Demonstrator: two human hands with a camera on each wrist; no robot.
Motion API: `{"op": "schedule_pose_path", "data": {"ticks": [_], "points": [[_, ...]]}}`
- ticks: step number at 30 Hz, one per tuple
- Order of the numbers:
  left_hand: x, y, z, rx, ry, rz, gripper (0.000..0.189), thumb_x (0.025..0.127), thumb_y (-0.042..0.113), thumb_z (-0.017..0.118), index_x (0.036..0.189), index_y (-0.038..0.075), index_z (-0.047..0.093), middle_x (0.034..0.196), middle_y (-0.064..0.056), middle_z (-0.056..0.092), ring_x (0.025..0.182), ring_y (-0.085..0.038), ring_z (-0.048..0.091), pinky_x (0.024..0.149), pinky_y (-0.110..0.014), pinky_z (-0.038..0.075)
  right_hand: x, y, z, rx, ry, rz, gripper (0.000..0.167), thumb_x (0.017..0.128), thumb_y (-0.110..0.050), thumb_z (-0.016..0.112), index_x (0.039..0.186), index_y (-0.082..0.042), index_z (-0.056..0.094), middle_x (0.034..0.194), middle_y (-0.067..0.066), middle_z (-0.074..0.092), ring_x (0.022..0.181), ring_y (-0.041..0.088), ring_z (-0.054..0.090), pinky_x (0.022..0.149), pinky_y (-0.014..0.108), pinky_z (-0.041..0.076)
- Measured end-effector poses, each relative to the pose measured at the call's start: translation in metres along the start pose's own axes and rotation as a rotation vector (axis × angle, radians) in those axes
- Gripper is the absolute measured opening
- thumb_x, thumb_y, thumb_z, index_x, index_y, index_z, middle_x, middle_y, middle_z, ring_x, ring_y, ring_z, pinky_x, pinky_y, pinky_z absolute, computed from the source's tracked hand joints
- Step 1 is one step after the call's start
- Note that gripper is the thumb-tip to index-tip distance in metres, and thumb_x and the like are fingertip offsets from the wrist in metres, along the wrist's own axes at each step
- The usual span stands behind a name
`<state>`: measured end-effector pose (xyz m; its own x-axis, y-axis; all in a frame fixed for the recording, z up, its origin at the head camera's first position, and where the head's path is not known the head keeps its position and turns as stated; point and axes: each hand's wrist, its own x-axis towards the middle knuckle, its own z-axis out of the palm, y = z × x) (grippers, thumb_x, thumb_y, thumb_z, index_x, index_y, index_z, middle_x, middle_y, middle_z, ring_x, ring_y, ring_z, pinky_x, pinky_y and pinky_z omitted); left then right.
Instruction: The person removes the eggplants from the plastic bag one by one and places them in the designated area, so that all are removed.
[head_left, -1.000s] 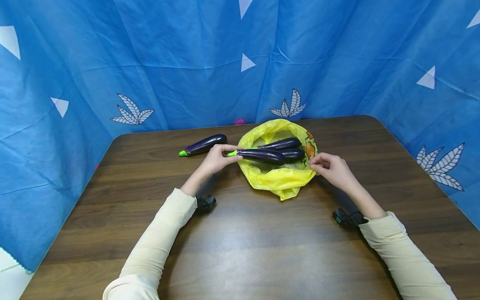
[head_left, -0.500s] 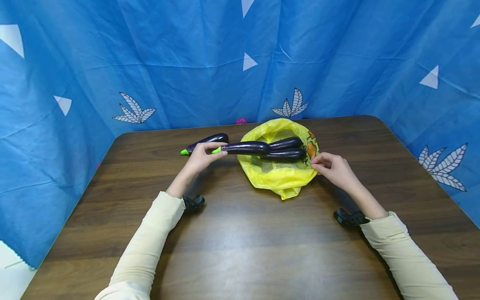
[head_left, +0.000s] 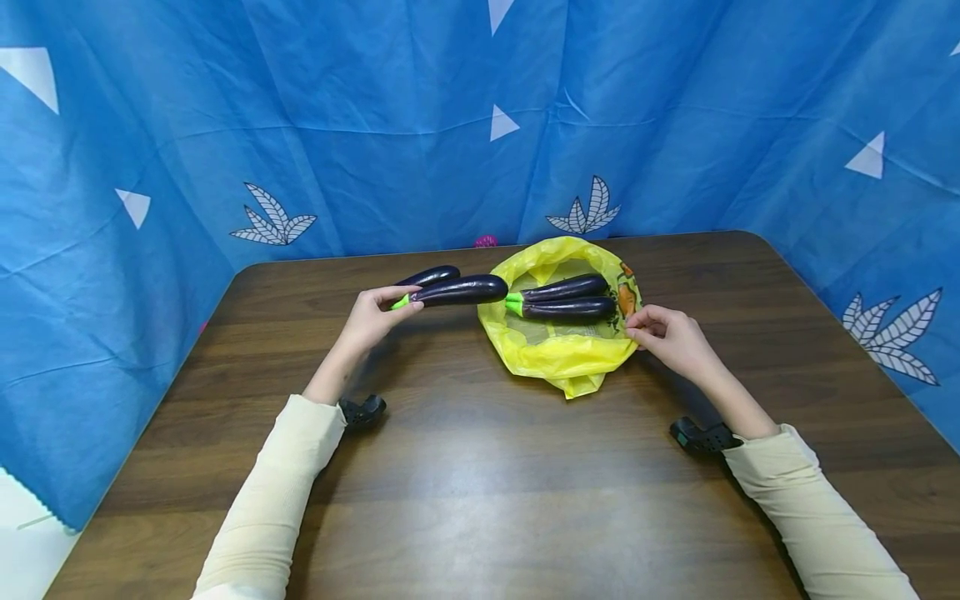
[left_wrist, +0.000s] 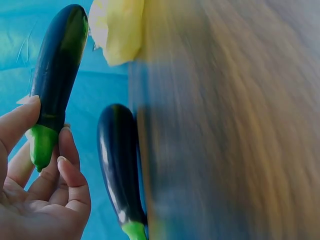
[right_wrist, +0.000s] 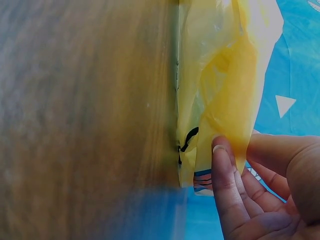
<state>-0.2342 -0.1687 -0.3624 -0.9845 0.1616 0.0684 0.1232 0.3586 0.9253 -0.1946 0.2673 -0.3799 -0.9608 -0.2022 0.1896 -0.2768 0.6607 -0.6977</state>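
Observation:
My left hand (head_left: 372, 315) pinches an eggplant (head_left: 467, 289) by its green stem end, the purple body pointing right toward the bag. In the left wrist view that eggplant (left_wrist: 59, 65) is raised off the table. Behind it, another eggplant (head_left: 435, 275) lies on the table, partly hidden by the held one. A yellow plastic bag (head_left: 570, 358) stands with its mouth wide, and two eggplants (head_left: 567, 309) lie side by side inside, green stems to the left. My right hand (head_left: 670, 336) pinches the bag's right rim between thumb and fingers, as the right wrist view also shows.
A brown wooden table (head_left: 480, 492) carries everything. Behind it hangs a blue curtain (head_left: 420, 183) with white triangles and leaf prints. Each wrist wears a black camera mount (head_left: 705, 435).
My left hand has drawn the eggplant leftward, out from over the bag, uncovering the two stems inside. The right hand keeps its grip on the rim.

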Motion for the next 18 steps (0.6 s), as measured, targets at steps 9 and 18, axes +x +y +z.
{"op": "schedule_pose_path", "data": {"ticks": [9,18], "points": [[-0.009,-0.015,-0.017,0.036,0.043,-0.029,0.043,0.088,0.025,0.068,0.123,0.0,0.061,0.122,-0.016,0.057,0.098,-0.021,0.051,0.074,-0.024,0.045,-0.001,-0.001,-0.001,-0.001,-0.004,-0.001,0.01,0.089,-0.005,0.063,0.096,0.002,0.064,0.086,0.013,0.064,0.068,0.026,0.057,0.056,0.023,0.048],[-0.014,-0.023,-0.027,0.084,0.067,-0.088,0.045,0.089,0.025,0.066,0.125,-0.002,0.058,0.128,-0.019,0.052,0.113,-0.027,0.046,0.087,-0.033,0.044,-0.001,-0.001,-0.001,0.004,-0.005,0.003,0.011,0.09,-0.006,0.063,0.096,0.002,0.063,0.084,0.012,0.063,0.067,0.026,0.056,0.056,0.023,0.047]]}}
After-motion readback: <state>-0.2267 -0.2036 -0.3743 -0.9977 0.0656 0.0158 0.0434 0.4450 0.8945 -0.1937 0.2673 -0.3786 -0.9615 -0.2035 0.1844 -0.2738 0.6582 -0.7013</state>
